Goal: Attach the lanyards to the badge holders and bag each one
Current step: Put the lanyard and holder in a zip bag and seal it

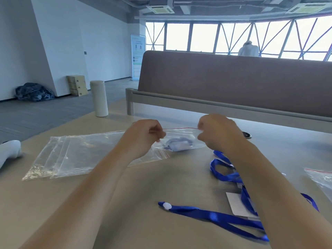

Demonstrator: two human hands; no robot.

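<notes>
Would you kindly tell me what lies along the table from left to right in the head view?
White object, stack of empty zip bags, left hand, filled zip bag, right hand, bag at the right edge.

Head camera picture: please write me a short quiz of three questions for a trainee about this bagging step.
1. True or false: the left hand and the right hand both pinch the top edge of the zip bag.
2. Where does the pile of empty bags lie? A: left of the hands. B: right of the hands. C: on the floor.
3. Fill in: the loose lanyard nearest the camera is ____.
Key: 1 true; 2 A; 3 blue.
</notes>
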